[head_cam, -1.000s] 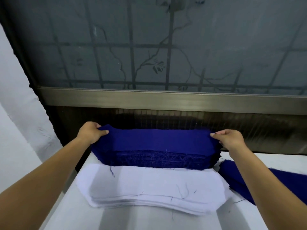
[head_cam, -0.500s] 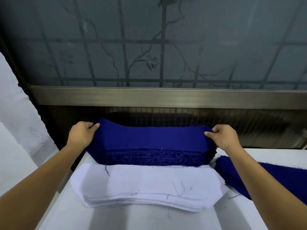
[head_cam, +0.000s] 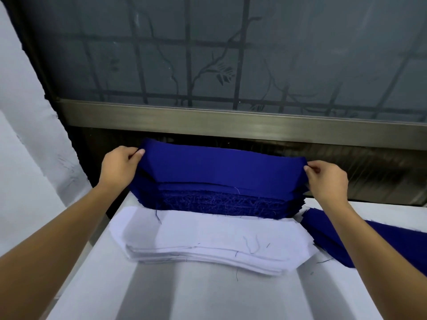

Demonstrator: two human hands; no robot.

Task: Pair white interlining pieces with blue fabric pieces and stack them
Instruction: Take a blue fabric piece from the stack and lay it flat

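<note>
Top blue fabric piece (head_cam: 221,165) at frame centre pinched at both ends by left hand (head_cam: 119,166) and right hand (head_cam: 327,181), likely for peeling off blue stack (head_cam: 219,202); white interlining stack (head_cam: 215,241) below awaits pairing.

Left hand (head_cam: 117,166), right hand (head_cam: 328,181) outstretched, both in pinch grips.

Your left hand (head_cam: 119,166) pinches the left end of the top blue fabric piece (head_cam: 219,165); your right hand (head_cam: 327,181) pinches its right end; it is raised off the blue stack (head_cam: 219,202) at the table's (head_cam: 208,294) far edge; the white interlining stack (head_cam: 212,241) lies just nearer; more blue fabric (head_cam: 328,229) lies by the right edge.
</note>
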